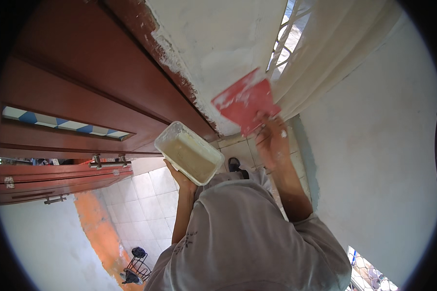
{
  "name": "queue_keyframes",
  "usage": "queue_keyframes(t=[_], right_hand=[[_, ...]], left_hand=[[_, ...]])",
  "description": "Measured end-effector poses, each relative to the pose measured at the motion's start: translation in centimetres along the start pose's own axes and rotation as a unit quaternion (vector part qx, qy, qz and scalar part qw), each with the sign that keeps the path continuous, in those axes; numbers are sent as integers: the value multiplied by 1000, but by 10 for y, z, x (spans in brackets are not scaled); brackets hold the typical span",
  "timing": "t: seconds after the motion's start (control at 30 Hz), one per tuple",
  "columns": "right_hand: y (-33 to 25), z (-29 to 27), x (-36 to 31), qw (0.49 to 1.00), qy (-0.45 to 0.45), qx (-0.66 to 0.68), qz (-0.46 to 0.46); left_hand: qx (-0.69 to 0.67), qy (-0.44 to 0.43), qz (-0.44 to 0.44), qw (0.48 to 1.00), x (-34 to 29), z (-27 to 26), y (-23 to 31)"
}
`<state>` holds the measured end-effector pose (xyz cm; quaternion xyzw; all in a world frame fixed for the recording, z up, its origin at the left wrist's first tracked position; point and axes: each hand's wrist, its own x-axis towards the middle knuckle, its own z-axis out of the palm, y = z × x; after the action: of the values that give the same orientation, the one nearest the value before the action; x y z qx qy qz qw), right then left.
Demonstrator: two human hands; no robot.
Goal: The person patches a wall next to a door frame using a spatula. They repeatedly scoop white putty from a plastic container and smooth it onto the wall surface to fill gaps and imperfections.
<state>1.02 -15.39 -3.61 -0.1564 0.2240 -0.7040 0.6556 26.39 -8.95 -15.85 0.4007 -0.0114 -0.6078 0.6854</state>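
My left hand [180, 177] grips a rectangular plastic tub [189, 154] from below and the side. The tub is tilted, and pale residue coats its inner walls and floor. Raised in front of the wall, my right hand [273, 140] pinches a red plastic putty spreader [246, 101] by its narrow end. White filler is smeared along the spreader's broad edge, and a white dab sits on my fingers. The right hand is slightly blurred. Beyond the spreader is a pale wall [213, 36] with rough white filler along the brown door frame [179, 85].
A brown wooden door [77, 92] with a patterned glass strip stands at the left. A cream curtain [320, 53] hangs beside a grilled window at the upper right. Pale tiles [148, 203] cover the floor, where a black wire rack [140, 264] stands at lower left.
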Motion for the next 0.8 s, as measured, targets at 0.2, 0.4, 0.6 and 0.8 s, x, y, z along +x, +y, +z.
queue_keyframes(t=[0.2,0.4,0.6,0.8], right_hand=[[50,-47,27,996,51,-63,30],[88,-31,88,988,20,-97,-121],[109,-59,119,918,147,-300,-214],[125,-110,108,939,237,-230,-101]], left_hand=[[-16,-26,-39,999,17,6,-16],[-1,-39,-60,997,28,-3,-17],[0,-40,-65,997,34,4,-21],[-10,-44,-74,996,40,-1,-19]])
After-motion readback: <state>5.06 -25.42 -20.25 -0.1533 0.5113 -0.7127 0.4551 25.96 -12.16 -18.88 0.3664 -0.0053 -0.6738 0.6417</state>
